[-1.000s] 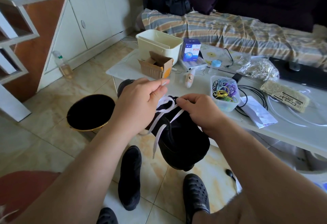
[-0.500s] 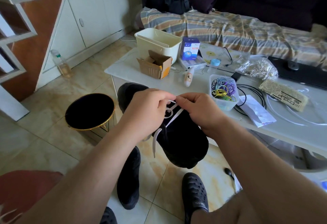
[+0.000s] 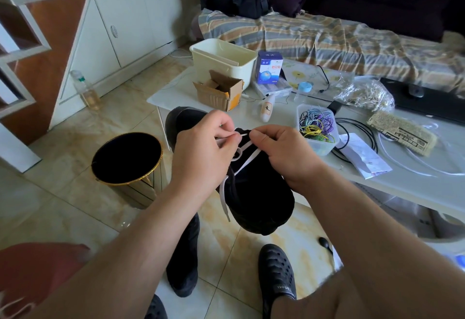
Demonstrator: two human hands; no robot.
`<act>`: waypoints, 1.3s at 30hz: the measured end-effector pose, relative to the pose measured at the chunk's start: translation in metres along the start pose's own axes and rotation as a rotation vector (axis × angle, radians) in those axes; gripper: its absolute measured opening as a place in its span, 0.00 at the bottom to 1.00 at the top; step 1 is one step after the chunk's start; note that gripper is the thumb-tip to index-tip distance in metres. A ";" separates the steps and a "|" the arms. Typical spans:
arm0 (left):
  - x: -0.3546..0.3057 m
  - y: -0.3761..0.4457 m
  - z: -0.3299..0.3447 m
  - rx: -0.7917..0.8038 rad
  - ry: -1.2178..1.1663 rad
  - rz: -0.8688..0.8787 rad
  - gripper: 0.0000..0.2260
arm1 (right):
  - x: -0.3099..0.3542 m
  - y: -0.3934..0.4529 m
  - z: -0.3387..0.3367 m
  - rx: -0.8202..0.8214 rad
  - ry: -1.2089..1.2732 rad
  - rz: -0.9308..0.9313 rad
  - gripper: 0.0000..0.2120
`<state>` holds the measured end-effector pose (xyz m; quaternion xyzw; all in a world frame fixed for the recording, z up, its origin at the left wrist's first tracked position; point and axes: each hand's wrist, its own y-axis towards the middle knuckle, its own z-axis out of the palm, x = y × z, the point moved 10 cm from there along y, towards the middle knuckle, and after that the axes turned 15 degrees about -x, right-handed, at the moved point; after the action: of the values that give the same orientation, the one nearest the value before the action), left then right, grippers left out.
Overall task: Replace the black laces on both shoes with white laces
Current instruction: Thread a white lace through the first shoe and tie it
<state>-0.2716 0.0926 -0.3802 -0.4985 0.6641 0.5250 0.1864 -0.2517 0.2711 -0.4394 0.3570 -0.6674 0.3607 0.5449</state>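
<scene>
A black shoe [image 3: 256, 197] is held up in front of me, above the floor, by the table edge. A white lace [image 3: 245, 161] runs across its top, and one loose end [image 3: 224, 200] hangs down its left side. My left hand [image 3: 203, 152] pinches the lace near the top of the shoe. Facing it, my right hand [image 3: 284, 152] pinches the lace too, fingertips almost touching the left ones. The second black shoe [image 3: 185, 255] lies on the floor tiles below my left forearm.
A low white table [image 3: 402, 182] carries a cardboard box [image 3: 219, 90], a cream bin [image 3: 222, 60], a tub of coloured bands [image 3: 317, 128], cables and papers. A black waste bin with a gold rim [image 3: 127, 158] stands on the left. My feet wear black clogs [image 3: 276, 276].
My left hand has come down and closer to the right hand, so the fingertips now meet over the lace. The lace loop between them has become smaller.
</scene>
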 end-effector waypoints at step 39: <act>-0.009 0.006 -0.009 -0.149 0.323 0.262 0.06 | 0.005 -0.021 0.026 0.013 0.238 0.097 0.15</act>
<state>-0.2699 0.0884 -0.3665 -0.4979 0.7039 0.5056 -0.0295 -0.2461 0.2376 -0.4361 0.2824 -0.6123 0.4308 0.5998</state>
